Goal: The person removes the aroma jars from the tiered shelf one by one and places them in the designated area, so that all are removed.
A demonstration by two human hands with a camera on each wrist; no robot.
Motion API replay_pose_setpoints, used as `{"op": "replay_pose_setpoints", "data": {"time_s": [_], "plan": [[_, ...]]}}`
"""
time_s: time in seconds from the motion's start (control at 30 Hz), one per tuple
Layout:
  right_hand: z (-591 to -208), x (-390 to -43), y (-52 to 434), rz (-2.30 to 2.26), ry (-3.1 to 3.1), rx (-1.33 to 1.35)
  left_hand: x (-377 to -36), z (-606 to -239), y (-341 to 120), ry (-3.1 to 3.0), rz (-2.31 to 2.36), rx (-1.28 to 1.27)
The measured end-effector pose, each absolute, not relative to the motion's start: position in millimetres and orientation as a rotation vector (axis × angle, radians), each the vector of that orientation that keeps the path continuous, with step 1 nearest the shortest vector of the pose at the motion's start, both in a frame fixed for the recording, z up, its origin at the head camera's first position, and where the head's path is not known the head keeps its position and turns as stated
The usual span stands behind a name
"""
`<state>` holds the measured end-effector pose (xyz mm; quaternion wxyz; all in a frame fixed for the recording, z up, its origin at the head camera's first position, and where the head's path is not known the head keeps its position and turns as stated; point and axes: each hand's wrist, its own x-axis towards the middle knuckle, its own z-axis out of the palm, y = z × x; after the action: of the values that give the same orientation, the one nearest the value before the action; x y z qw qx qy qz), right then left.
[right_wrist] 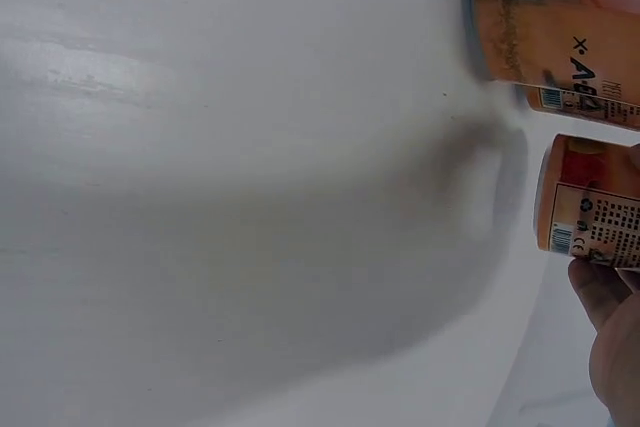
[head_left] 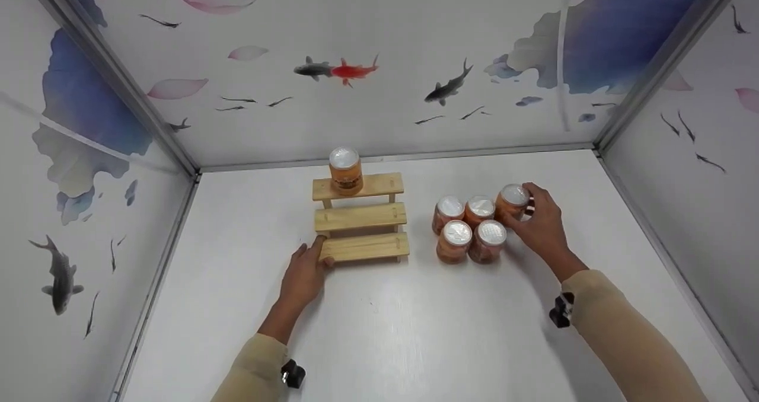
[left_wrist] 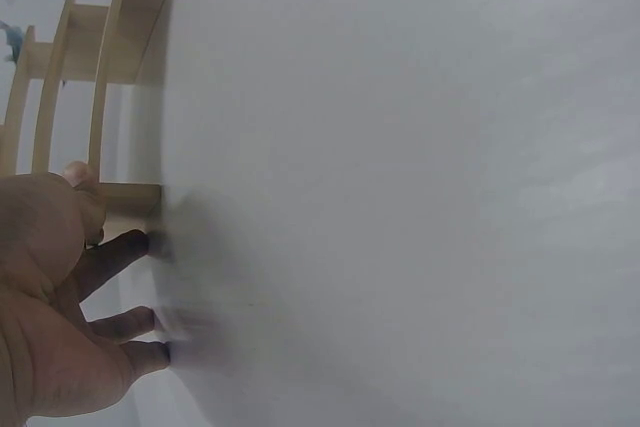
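Right hand [head_left: 541,224] fingers wrap the upright rear-right can [head_left: 513,202]; I note the left hand [head_left: 305,271], fingers relaxed, steadying the wooden step rack [head_left: 362,218].

We see a white tabletop [head_left: 415,331] boxed in on three sides by painted panels. On the back wall [head_left: 385,123] a red fish [head_left: 354,70] swims nose to nose with a dark fish [head_left: 314,69] and a pink petal [head_left: 177,88] drifts to the left of them. A grey fish [head_left: 59,274] marks the left wall [head_left: 71,212]. A blue wash [head_left: 616,28] spreads near the right wall [head_left: 699,171] — metal rails [head_left: 118,88] line the corners.
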<state>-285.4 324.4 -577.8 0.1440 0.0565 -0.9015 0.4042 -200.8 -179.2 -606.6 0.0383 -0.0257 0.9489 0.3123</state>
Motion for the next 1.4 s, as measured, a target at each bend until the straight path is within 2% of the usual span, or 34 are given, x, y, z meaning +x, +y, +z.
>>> {"op": "replay_pose_setpoints", "data": {"time_s": [0.5, 1.4], "plan": [[-588.0, -285.0, 324.4, 1.195, -2.679, 0.155, -201.0, -608.5, -179.2, 2.905, 0.950, -0.069], [-583.7, -279.9, 327.9, 1.198, -2.731, 0.176, -200.7, -607.3, -178.8, 2.903, 0.956, -0.073]]}}
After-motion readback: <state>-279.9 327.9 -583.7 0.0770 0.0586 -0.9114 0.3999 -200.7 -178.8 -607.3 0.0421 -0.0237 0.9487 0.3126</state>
